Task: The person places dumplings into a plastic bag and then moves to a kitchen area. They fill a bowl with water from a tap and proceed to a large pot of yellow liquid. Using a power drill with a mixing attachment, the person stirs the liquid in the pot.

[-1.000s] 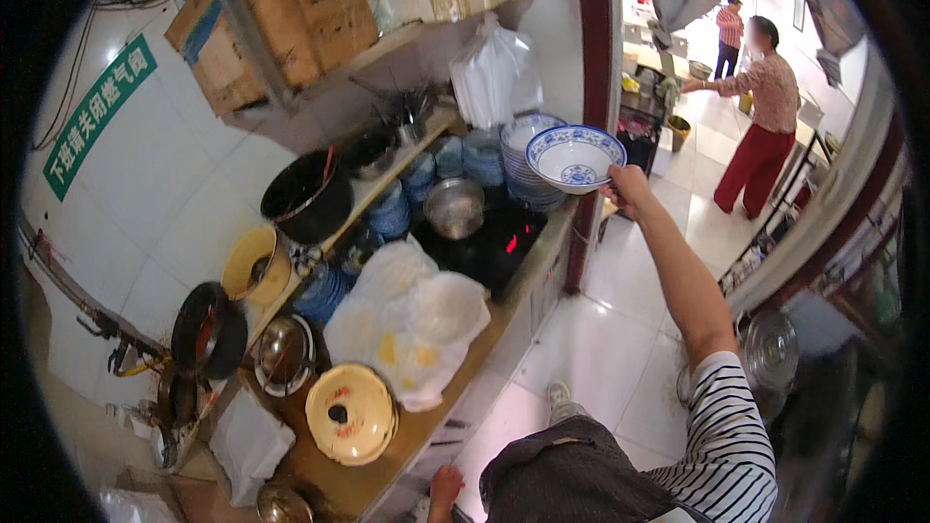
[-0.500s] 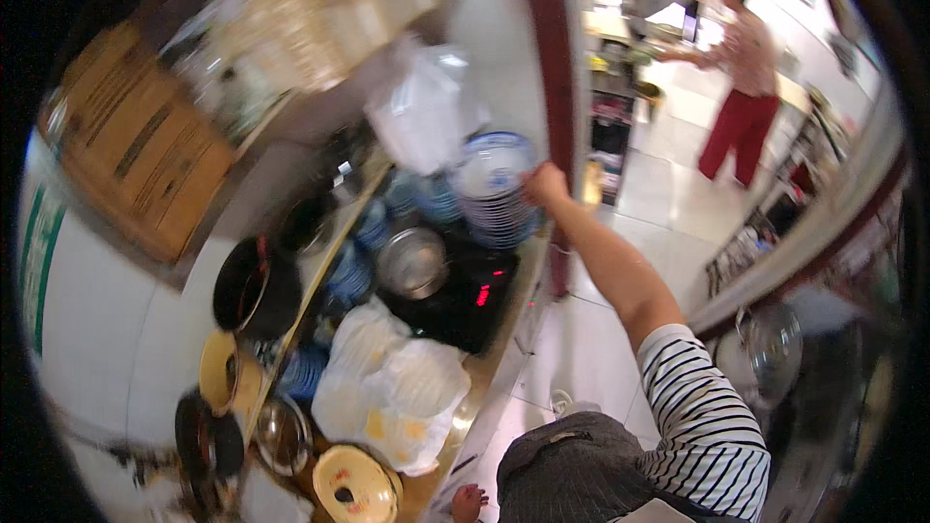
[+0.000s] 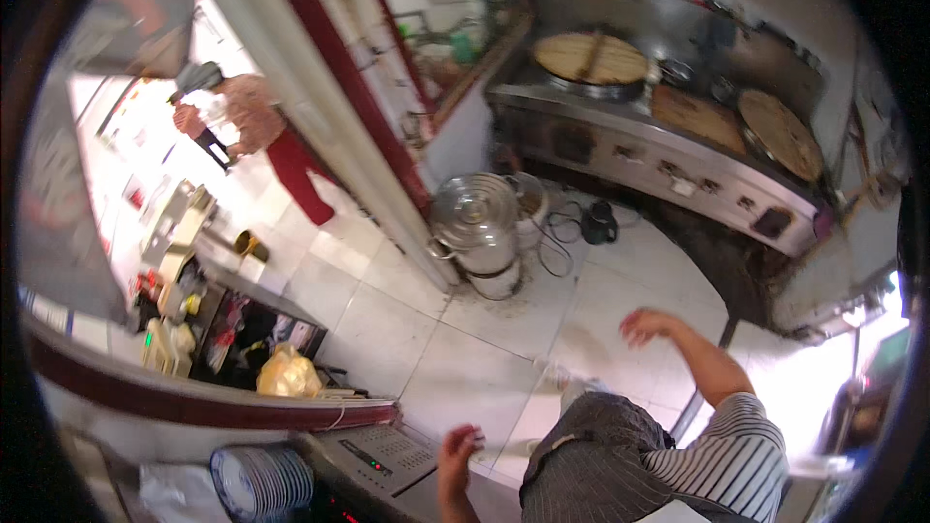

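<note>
My right hand (image 3: 649, 326) hangs in the air over the tiled floor, fingers loosely bent and apart, holding nothing. Lower down, my left hand (image 3: 459, 449) is raised beside a grey appliance with a button panel (image 3: 383, 457), without visible contact. Its fingers are half curled, slightly blurred, and I see nothing in them. To the left of that appliance stands a tall stack of blue-rimmed white plates (image 3: 262, 481), apart from both hands.
A steel stove (image 3: 659, 150) with wooden lids stands at the far right. A large lidded metal pot (image 3: 477, 228) is on the floor by the doorway, near a dark cable. Beyond the door frame (image 3: 339, 107), another person (image 3: 257, 121) in red trousers stands beside a cluttered shelf (image 3: 242, 315).
My right hand has let go of the stack of plates and moved right, over the floor. My view has swung right, toward the stove. My left hand has risen further into view.
</note>
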Motion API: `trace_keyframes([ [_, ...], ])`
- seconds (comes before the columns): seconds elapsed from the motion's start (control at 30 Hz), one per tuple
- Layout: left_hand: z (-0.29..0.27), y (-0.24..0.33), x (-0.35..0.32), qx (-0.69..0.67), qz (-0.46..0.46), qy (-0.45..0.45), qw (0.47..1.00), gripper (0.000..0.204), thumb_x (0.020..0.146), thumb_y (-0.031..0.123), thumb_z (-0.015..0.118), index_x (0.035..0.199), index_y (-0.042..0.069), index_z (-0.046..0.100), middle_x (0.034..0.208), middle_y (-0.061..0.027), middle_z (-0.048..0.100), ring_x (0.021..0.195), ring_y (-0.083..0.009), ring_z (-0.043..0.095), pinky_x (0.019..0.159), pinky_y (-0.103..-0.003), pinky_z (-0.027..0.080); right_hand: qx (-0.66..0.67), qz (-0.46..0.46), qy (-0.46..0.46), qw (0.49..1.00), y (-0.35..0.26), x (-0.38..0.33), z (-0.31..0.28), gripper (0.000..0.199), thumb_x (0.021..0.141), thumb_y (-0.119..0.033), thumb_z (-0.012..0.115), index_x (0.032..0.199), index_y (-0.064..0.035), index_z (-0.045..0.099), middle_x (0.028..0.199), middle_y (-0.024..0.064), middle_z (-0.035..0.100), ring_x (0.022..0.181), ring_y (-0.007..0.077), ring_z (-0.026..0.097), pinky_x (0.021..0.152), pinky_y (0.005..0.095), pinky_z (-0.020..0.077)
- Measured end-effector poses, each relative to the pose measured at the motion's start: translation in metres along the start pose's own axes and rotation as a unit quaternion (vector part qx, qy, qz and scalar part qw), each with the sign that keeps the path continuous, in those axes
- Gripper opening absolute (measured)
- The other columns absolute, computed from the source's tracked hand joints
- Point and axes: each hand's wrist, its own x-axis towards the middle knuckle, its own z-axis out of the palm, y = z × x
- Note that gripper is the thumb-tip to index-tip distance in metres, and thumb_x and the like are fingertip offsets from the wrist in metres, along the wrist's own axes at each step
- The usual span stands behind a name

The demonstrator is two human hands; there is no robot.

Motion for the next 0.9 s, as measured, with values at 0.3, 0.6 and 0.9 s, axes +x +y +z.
trace_keyframes([
  [0.3,0.149,-0.052,0.276,0.752,0.075,-0.148,0.638,0.030,0.077,0.022,0.063,0.102,0.007,0.057,0.099,-0.0180,0.061,0.091,-0.0337,0.059,0.075,-0.042,0.048,-0.078,-0.071,0.432,0.895,0.197,-0.074,-0.131,0.022,0.076,-0.016,0.059,0.097,-0.0163,0.064,0.112,0.0127,0.057,0.108,0.0262,0.052,0.090,0.0507,0.0412],
  [0.6,0.201,-0.117,0.365,0.674,0.106,-0.346,0.643,0.021,0.075,0.019,0.054,0.089,0.007,0.063,0.094,-0.0152,0.064,0.089,-0.0290,0.061,0.073,-0.039,0.050,-0.062,0.009,0.494,0.867,0.333,-0.011,-0.181,0.018,0.076,-0.015,0.058,0.091,-0.0090,0.065,0.073,0.0016,0.058,0.055,0.0119,0.052,0.044,0.0275,0.0422],
  [0.9,0.451,-0.039,0.558,0.612,0.219,-0.262,0.713,0.018,0.081,0.016,0.052,0.090,0.006,0.064,0.085,-0.0175,0.063,0.078,-0.0370,0.060,0.069,-0.043,0.049,0.302,0.031,0.453,0.838,0.183,0.052,-0.310,0.020,0.079,-0.012,0.057,0.099,-0.0108,0.060,0.075,0.0002,0.058,0.066,0.0120,0.057,0.052,0.0282,0.0449],
])
